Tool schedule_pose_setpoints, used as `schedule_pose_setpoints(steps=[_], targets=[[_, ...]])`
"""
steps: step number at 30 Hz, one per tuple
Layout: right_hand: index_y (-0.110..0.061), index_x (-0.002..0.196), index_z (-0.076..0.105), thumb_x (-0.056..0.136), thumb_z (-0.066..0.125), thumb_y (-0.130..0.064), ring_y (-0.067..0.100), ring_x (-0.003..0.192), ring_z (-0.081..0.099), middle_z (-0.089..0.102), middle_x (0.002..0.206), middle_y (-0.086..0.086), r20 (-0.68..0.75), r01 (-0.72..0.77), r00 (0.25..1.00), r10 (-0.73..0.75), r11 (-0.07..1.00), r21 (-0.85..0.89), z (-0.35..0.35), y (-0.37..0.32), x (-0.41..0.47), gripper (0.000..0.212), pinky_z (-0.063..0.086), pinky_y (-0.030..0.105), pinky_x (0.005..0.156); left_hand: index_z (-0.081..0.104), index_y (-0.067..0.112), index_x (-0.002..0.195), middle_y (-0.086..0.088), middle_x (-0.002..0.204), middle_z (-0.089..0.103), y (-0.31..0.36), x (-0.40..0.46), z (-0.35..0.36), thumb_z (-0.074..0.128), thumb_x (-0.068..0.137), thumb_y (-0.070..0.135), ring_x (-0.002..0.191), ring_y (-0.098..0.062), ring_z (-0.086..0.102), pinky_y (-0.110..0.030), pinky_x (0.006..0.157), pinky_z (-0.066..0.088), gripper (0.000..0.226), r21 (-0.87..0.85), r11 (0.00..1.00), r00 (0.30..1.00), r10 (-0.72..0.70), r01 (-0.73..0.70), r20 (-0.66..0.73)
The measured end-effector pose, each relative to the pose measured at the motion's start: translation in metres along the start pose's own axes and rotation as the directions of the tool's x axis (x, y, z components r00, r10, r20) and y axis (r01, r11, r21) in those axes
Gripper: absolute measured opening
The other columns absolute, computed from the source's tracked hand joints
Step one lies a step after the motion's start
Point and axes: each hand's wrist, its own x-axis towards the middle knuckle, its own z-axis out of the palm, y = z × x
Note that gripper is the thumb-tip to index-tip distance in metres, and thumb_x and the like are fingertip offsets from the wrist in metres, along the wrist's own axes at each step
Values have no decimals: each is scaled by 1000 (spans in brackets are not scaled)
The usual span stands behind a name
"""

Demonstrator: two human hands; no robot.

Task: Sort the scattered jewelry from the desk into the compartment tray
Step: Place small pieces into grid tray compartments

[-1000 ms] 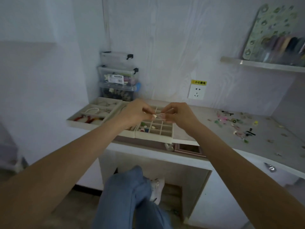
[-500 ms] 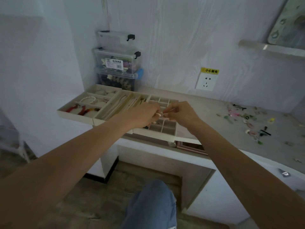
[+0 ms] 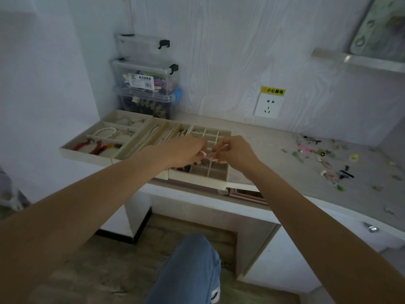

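Observation:
A cream compartment tray (image 3: 203, 177) lies on the desk, with long slots on the left and a grid of small cells on the right. Both hands hover over the small cells. My left hand (image 3: 183, 150) has its fingers curled, and their tips meet those of my right hand. My right hand (image 3: 233, 151) pinches a thin pale stick-like piece of jewelry (image 3: 218, 150) that slants up from the fingertips. Scattered jewelry (image 3: 324, 156) in pink, green and black lies on the desk's right part. Pearl strands and red pieces fill the left slots.
Three clear plastic storage boxes (image 3: 145, 80) are stacked in the back left corner behind the tray. A wall socket (image 3: 267, 105) sits above the desk (image 3: 263, 137). A shelf (image 3: 359, 60) juts out at upper right. My knee in blue jeans (image 3: 188, 266) is below the desk edge.
The view has dipped and shifted left. Both hands stayed together over the small cells, and the thin piece remains pinched between them.

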Motion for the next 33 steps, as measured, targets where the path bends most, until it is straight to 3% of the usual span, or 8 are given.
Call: schedule_pose_setpoints(steps=[6, 9, 12, 17, 19, 23, 27, 33], targets=[[-5, 79, 67, 73, 77, -3, 17, 72, 68, 70, 83, 14, -7, 19, 1000, -19, 998, -61, 5, 2, 4, 12, 58, 27, 77, 60, 15, 110, -4, 108, 64, -8, 1, 1, 55, 93, 23, 94, -18, 61, -38, 86, 50, 19, -57, 998, 999, 20, -18, 33], [-3, 89, 72, 74, 75, -6, 11, 73, 65, 71, 88, 11, 18, 48, 999, -46, 990, -132, 8, 0, 4, 15, 55, 21, 76, 66, 16, 110, -2, 107, 62, -12, 1, 5, 59, 91, 23, 91, -14, 58, -31, 84, 48, 22, -74, 997, 1000, 16, -16, 10], [-9, 100, 73, 80, 69, -7, 12, 91, 62, 70, 97, 5, 33, 103, 995, -97, 951, -292, 12, -7, 5, 21, 44, 17, 81, 70, 16, 107, -2, 102, 67, -13, 2, 5, 61, 89, 18, 87, -15, 62, -32, 85, 51, 20, -135, 991, 1000, 13, -13, -1], [-3, 96, 71, 82, 67, -7, 21, 99, 63, 69, 102, 11, 42, 108, 994, -100, 900, -422, 18, -11, 12, 15, 35, 9, 59, 66, 10, 106, -5, 101, 66, -9, 4, 5, 63, 87, 17, 91, -17, 63, -26, 82, 48, 20, -168, 985, 999, -38, 36, -4], [-4, 99, 72, 85, 64, -9, 22, 101, 62, 69, 105, 9, 85, 120, 992, -90, 867, -484, 20, -14, 16, 17, 37, 13, 62, 67, 10, 104, -5, 102, 65, -9, 5, 5, 64, 86, 14, 93, -18, 63, -26, 83, 48, 18, -182, 982, 999, -45, 42, -12], [-4, 99, 73, 86, 60, -10, 23, 100, 63, 69, 104, 10, 111, 129, 991, -81, 817, -562, 24, -12, 22, 19, 45, 26, 87, 69, 7, 102, -6, 101, 66, -8, 9, 4, 65, 85, 12, 92, -19, 62, -25, 80, 47, 18, -177, 980, 996, -91, 92, 15], [-4, 86, 74, 80, 69, -9, 23, 88, 65, 70, 91, 12, 42, 117, 993, -113, 817, -564, 29, -4, 24, 10, 52, 31, 82, 70, 4, 100, -9, 99, 69, -6, 13, 4, 65, 85, 13, 91, -20, 64, -24, 76, 47, 18, -184, 974, 991, -128, 134, 41], [-8, 88, 72, 83, 66, -8, 23, 86, 63, 67, 94, 11, 66, 129, 992, -112, 781, -611, 32, -3, 23, 9, 53, 34, 80, 71, 6, 99, -8, 98, 70, -11, 17, 5, 69, 83, 17, 90, -20, 64, -26, 74, 47, 20, -224, 957, 982, -171, 184, 75]])
